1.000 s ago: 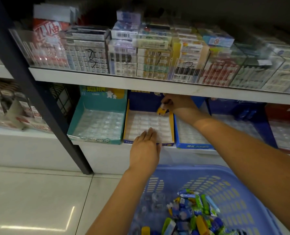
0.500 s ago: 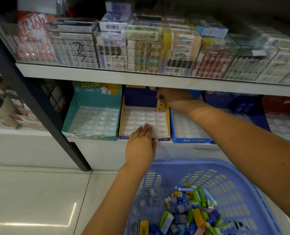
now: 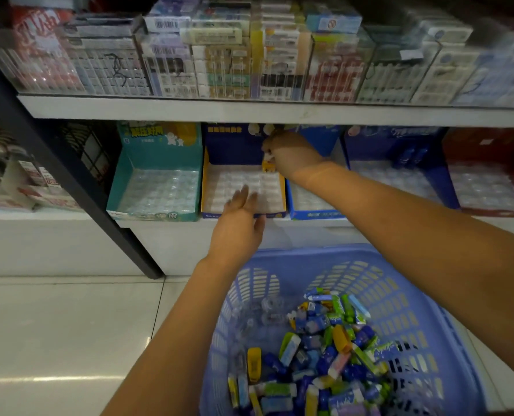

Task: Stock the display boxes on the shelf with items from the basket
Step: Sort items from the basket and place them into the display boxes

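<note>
display boxes [image 3: 243,187] on shelf [image 3: 279,226] | basket [image 3: 429,295] before shelf | items [image 3: 318,355] in basket

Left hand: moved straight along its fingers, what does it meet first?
Likely the white tray of the yellow-rimmed display box: the left hand points its fingers over the front lip. Height is unclear; passing above the tray, it would reach the box's blue back panel.

At 12 o'clock the right hand [image 3: 291,154] pinches a small yellow item [image 3: 268,166] at the far right corner of the yellow-edged display box [image 3: 267,190]. The left hand [image 3: 240,225] hovers flat, blurred, over its near edge. At 5 o'clock, a blue basket [image 3: 378,283] holds colourful packs [image 3: 324,349].
</note>
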Available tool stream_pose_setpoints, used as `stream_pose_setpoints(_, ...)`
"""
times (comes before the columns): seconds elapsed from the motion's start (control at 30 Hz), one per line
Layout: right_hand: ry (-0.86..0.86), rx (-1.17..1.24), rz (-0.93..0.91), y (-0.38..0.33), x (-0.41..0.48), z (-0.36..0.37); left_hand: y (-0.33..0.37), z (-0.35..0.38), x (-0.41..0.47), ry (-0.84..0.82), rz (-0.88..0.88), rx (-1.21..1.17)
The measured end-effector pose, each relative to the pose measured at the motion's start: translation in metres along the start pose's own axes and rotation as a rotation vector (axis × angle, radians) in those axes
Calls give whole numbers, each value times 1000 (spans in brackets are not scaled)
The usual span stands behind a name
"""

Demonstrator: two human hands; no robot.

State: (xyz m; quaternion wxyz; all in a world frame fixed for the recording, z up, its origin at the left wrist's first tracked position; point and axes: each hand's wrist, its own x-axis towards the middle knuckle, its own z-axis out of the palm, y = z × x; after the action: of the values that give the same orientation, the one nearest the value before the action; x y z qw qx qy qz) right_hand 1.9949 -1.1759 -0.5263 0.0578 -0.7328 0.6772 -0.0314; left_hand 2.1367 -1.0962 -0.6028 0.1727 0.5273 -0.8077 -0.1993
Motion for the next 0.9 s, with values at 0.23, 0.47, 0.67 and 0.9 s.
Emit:
stream_pose_setpoints(0.23, -197, 175, 16, 59, -133, 54, 31, 54, -43, -36, 17, -156)
stream_pose_setpoints(0.47, -671, 60, -12, 87, -198, 206, 9, 169, -101, -844, -172, -32)
stream_pose_setpoints(0.67, -678, -36, -57, 80, -200, 261, -5, 215, -124, -679, -443, -132)
stream_pose_setpoints(0.9, -650, -94, 44, 60, -208, 270, -29, 227, -123, -600, -601, -202)
